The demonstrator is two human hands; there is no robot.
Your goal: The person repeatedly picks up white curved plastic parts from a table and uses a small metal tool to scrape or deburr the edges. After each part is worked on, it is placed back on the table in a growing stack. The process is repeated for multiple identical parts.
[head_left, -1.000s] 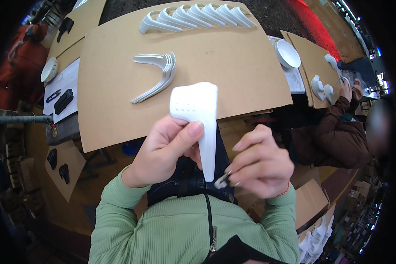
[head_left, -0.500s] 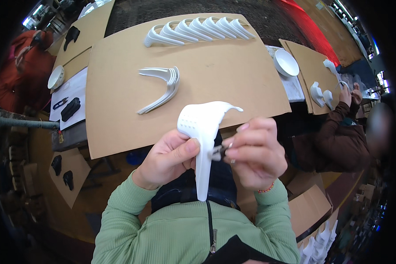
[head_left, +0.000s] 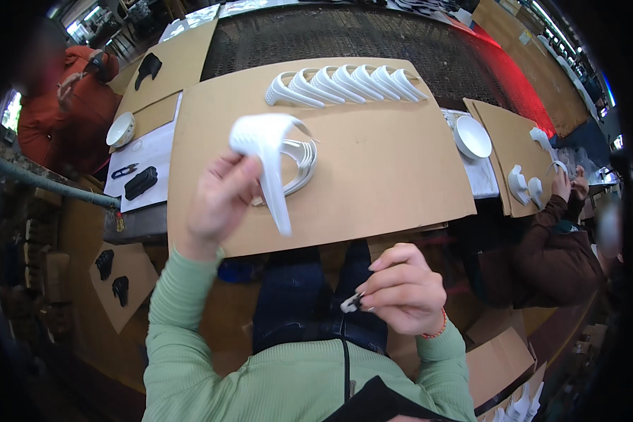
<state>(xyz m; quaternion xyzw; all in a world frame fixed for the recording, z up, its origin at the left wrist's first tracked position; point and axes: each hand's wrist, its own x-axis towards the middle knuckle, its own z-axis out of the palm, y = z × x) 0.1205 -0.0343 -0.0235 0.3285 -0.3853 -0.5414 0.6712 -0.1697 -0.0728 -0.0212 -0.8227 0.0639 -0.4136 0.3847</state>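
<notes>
My left hand (head_left: pixel 218 200) grips a curved white plastic part (head_left: pixel 269 148), which has a wide dotted end and a long tapering leg. The part is raised over the cardboard-topped table (head_left: pixel 380 176), in front of a nested stack of similar white parts (head_left: pixel 306 165) that it partly hides. Low over my lap, my right hand (head_left: pixel 408 288) pinches a small dark tool with a pale tip (head_left: pixel 352 303); the fingers cover most of it, so its exact kind does not show. Toward the far edge stands a row of several more white curved parts (head_left: pixel 348 84).
A white bowl (head_left: pixel 472 137) sits right of the cardboard, another bowl (head_left: pixel 121 130) to its left. Thread snips (head_left: pixel 124 171) and a black case (head_left: pixel 141 183) lie on white paper. A dark conveyor belt (head_left: pixel 309 39) runs behind. A co-worker's brown sleeve (head_left: pixel 534 225) is at right.
My left hand has carried the white part forward and left, away from my right hand. My right hand has dropped lower with the small tool. The view has shifted slightly.
</notes>
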